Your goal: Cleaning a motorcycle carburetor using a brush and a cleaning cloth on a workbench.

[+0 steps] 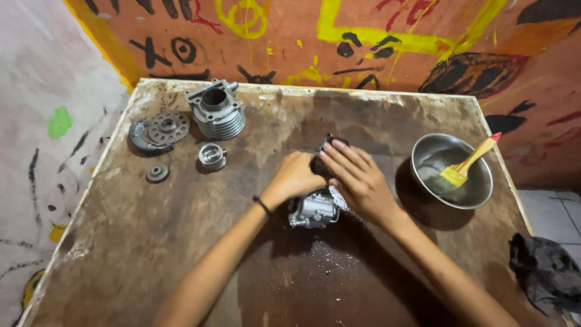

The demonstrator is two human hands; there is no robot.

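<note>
A silver metal engine part (313,210) with a dark upper end lies near the middle of the stained wooden table (151,254). My left hand (295,177) is curled around its left side. My right hand (357,180) lies over its top with the fingers spread flat on the dark end. Both hands hide most of the part. A dark band sits on my left wrist.
At the back left stand a finned metal cylinder (216,111), a small piston (212,156), a toothed gear plate (160,131) and a small gear (157,173). A steel bowl (478,191) with a yellow brush (469,162) sits right. A dark rag (548,272) lies at the right edge.
</note>
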